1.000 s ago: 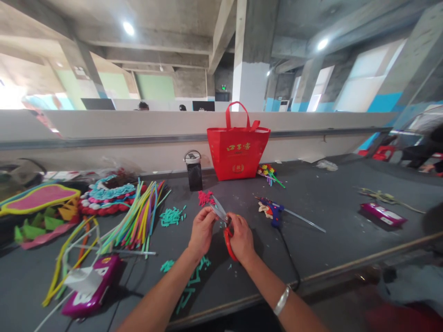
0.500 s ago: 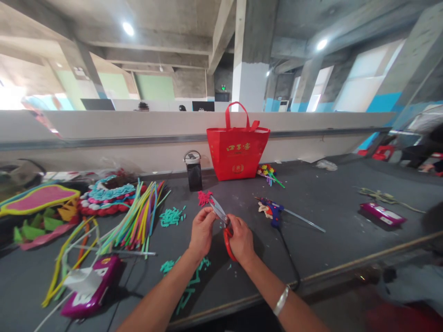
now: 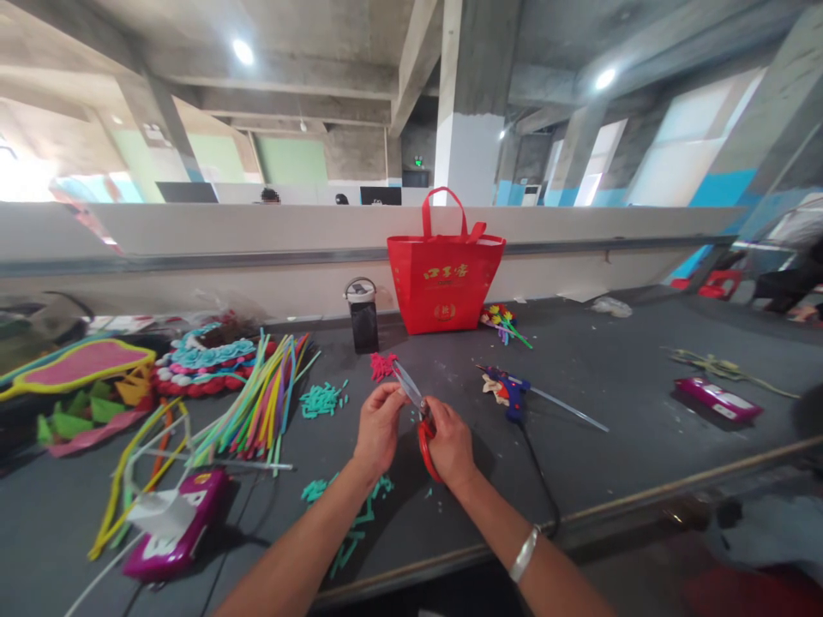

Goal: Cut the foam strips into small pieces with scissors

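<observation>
My right hand [image 3: 451, 441] is wrapped round the red handles of a pair of scissors [image 3: 428, 447], whose blades point up and to the left. My left hand [image 3: 378, 431] is closed in a pinch right beside the blades; whatever lies between the fingertips is too small to make out. Just past the scissor tips lies a small heap of pink-red cut pieces [image 3: 382, 367]. Left of my left hand is a pile of short green pieces [image 3: 321, 399]. More green pieces [image 3: 351, 548] lie partly hidden under my left forearm.
A bundle of coloured pipe cleaners [image 3: 257, 407] and a purple tissue pack [image 3: 177, 531] lie left. A red bag [image 3: 447, 287] and black-and-white lidded container [image 3: 364, 321] stand behind. Right are a corded blue glue gun [image 3: 513, 396] and another purple pack [image 3: 717, 401].
The whole view has shifted slightly to the right. Both hands keep nearly the same pose, with the scissors still beside my left fingertips.
</observation>
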A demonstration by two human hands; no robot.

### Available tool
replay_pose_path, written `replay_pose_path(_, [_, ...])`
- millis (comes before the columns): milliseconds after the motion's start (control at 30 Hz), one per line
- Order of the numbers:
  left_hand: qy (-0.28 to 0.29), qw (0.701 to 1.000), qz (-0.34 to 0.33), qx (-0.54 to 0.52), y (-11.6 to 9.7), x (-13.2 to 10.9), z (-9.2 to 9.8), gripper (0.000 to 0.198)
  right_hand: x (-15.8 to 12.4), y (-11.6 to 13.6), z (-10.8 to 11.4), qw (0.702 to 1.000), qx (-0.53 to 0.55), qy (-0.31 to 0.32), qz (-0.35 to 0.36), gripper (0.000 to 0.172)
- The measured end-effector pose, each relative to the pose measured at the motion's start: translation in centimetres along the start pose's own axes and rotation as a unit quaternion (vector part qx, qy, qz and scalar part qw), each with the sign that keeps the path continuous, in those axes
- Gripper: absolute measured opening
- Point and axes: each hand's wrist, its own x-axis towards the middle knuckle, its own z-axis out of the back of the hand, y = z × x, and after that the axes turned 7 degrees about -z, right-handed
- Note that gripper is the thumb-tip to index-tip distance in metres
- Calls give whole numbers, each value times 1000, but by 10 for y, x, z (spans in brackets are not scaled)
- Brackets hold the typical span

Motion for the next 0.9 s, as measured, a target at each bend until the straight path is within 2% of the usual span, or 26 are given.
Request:
replay_pose_path(167, [11, 1000, 0, 15, -1, -2, -2, 13, 0, -6, -5, 1000, 22, -13, 9, 31])
replay_pose_path(300, [24, 998, -2, 53, 3, 0, 3, 13, 2, -11, -5, 992, 94, -82, 0, 30])
replay_pose_path(367, [32, 996, -6, 84, 5, 1, 6, 13, 4, -9, 2, 985, 140, -97, -24, 28])
replay_pose_path(500, [55, 987, 11, 149, 11, 2, 11, 13, 10, 2, 17, 966, 251, -24, -60, 33])
replay_pose_path(600, [83, 974, 28, 211, 14, -1, 10, 13, 13, 5, 21, 946, 312, -14, -81, 34])
replay_pose_path(733, [113, 951, 49, 284, 13, -3, 4, 12, 13, -1, 17, 936, 332, 4, -113, 29])
replay_pose_path(900, [145, 940, 96, 293, 6, 0, 1, 7, 17, -7, 16, 925, 351, -21, -145, 30])
